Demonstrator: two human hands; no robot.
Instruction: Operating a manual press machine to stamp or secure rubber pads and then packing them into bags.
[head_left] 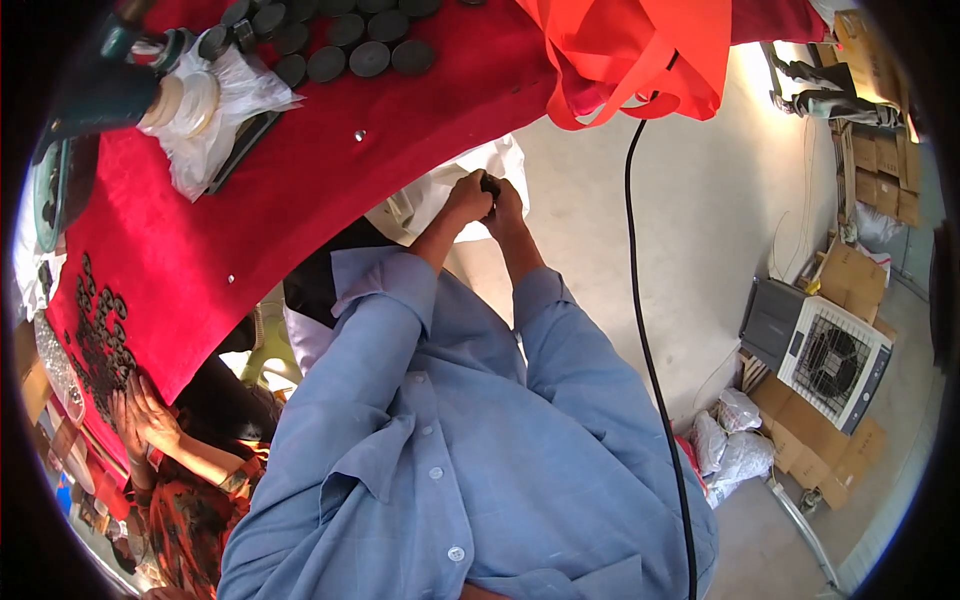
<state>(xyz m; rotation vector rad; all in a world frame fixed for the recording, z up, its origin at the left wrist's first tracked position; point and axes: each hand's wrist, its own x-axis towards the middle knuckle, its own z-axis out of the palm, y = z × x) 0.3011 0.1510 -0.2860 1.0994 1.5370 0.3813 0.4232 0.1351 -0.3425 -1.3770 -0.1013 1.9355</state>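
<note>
Small dark part [489, 186] is located between the person's two hands, clear of the table's near edge. Both arms, in blue sleeves [590, 350] turned back below the elbow, extend forward and converge. The left hand [464, 200] inclines rightward and the right hand [509, 208] inclines leftward, until the two meet. The fingers of both hands are curled closed about the part; exact fingertip contact cannot be told.

Pale floor [720, 210] provides open room to the right of the hands. The red-covered table [330, 170] bounds the left and far sides, its near edge running obliquely past the hands. An orange-red bag [640, 50] overhangs that edge, ahead and to the right. White sheeting [510, 158] shows directly behind the hands. One black cable [637, 290] crosses the floor area, apart from the right forearm.
</note>
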